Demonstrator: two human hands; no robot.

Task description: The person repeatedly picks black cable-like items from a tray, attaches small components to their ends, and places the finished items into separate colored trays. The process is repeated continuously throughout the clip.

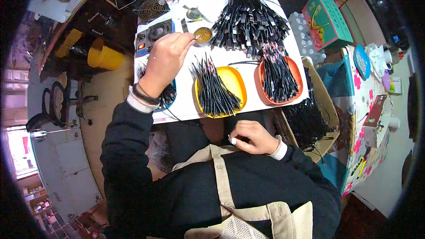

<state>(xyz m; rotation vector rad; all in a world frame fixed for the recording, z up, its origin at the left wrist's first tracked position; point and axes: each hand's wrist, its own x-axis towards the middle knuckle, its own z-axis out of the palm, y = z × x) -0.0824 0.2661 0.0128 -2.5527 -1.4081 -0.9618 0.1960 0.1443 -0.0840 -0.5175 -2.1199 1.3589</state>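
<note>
My left hand (166, 59) reaches over the white table, its fingertips pinched together at the rim of a small round tin (203, 33) with yellowish-brown contents. Whatever lies between those fingertips is too small to make out. Under that wrist, short black cables (167, 96) stand in a blue tray, partly hidden by my arm. Beside them a yellow tray (234, 82) holds a bundle of black cables (214, 90). My right hand (254, 137) rests at my lap below the table edge, fingers curled in, a white patch at the thumb tip; nothing shows in it.
A large pile of black cables with metal plugs (250, 22) covers the table's far right. An orange tray (297, 68) of cables stands at right, above a cardboard box (330, 106) of more cables. A blue device with a lit red switch (142, 46) and a round fan grille (151, 9) stand left.
</note>
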